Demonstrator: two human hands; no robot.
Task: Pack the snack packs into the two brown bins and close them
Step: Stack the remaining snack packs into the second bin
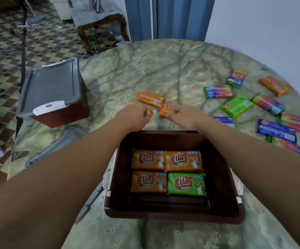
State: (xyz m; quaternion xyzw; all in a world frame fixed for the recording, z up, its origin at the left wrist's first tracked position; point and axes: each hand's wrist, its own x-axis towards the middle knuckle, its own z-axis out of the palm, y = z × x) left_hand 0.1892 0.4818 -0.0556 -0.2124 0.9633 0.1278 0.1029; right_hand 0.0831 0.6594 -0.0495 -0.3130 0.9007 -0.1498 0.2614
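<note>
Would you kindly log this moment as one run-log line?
left hand: grips orange snack pack | right hand: grips orange pack | open brown plastic bin: four packs | second bin: lidded

"KUAT" in red letters on three orange foil snack packs [148, 159] and one green foil snack pack [186, 184], other print unreadable

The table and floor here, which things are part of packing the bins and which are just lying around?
Job: open brown bin, lidded brown bin, loose grey lid, snack packs, left hand, right hand.
Lying about: wooden chair, floor cables.
</note>
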